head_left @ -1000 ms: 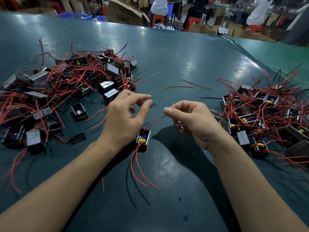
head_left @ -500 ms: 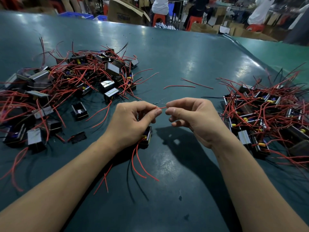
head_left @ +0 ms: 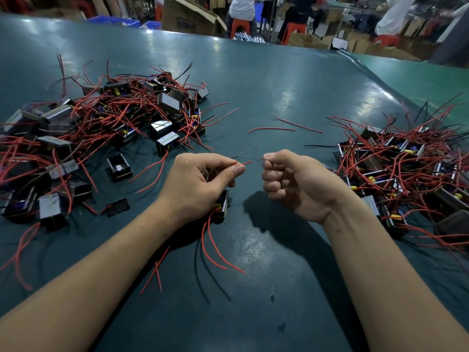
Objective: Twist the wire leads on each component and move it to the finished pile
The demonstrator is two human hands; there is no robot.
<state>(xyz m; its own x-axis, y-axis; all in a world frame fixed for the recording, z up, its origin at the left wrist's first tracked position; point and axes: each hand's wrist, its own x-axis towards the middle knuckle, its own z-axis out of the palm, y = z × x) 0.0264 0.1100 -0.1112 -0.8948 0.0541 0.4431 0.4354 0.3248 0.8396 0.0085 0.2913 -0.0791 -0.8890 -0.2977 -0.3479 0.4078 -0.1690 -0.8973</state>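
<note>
- You have no text here that can be read — no label, brand, number or sign.
- The cardboard box (head_left: 189, 15) behind your table (head_left: 266, 80) carries a dark printed mark, but it is too blurred to make out.
- The components in your piles show no legible markings.

Glossy teal mat (head_left: 266, 85) covers the table, smooth, reflecting lamps. Components (head_left: 162, 128) show shiny metal cores; leads (head_left: 218, 252) wear red plastic insulation.
</note>
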